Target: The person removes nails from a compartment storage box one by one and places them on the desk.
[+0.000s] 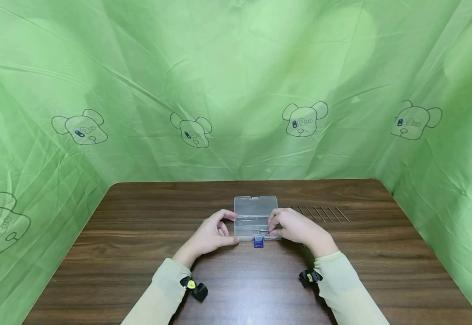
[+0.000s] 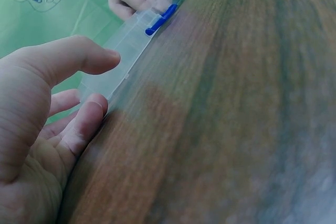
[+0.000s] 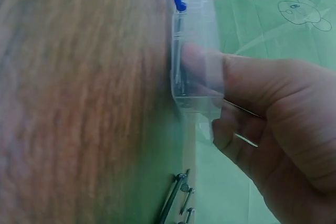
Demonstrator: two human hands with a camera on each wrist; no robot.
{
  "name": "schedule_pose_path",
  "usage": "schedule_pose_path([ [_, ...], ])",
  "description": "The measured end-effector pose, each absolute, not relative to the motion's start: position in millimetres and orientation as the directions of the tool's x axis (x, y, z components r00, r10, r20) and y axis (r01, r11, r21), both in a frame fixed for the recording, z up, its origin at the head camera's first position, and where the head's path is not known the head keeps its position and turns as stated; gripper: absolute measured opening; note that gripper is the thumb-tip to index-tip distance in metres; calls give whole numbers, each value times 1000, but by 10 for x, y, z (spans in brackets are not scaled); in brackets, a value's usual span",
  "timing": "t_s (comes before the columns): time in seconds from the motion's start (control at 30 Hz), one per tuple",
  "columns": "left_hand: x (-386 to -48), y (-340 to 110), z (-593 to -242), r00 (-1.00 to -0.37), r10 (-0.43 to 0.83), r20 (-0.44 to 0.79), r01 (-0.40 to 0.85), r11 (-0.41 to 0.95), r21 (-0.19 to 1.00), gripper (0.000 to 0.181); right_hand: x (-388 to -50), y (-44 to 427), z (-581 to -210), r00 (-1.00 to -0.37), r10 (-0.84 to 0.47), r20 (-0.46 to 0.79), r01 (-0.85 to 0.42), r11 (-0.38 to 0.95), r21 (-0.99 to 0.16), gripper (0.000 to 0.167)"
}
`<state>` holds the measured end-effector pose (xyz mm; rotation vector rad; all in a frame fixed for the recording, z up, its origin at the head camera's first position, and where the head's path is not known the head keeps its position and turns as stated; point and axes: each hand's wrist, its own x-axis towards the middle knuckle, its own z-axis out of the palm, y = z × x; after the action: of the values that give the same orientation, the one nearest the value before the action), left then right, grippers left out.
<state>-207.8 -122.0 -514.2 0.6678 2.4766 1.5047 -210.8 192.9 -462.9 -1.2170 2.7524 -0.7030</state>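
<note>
A clear plastic compartment box (image 1: 246, 221) lies on the table with its lid (image 1: 255, 205) laid back and a blue latch (image 1: 258, 243) at its front. My left hand (image 1: 209, 232) holds the box's left side, index finger farther back and thumb at the front corner. My right hand (image 1: 294, 225) reaches into the front right compartment with bent fingers. Through the clear wall in the right wrist view, the thumb (image 3: 194, 59) is inside, beside thin dark metal pieces (image 3: 184, 80). Whether the fingertips pinch one is hidden.
Right of the box, several long thin metal pins (image 1: 321, 214), like screws or nails, lie in a slanted row, partly behind the right hand. The brown wooden table (image 1: 138, 234) meets green cloth walls (image 1: 236, 90) at the back and sides.
</note>
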Motion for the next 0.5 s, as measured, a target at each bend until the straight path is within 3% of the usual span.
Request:
schedule_pose_path([
  [0.5,-2076,-1225,-5147,-883,460,90,291,387,875,67,-2080,1889,-4625,-693,-705,151,-703,615,-356,8],
])
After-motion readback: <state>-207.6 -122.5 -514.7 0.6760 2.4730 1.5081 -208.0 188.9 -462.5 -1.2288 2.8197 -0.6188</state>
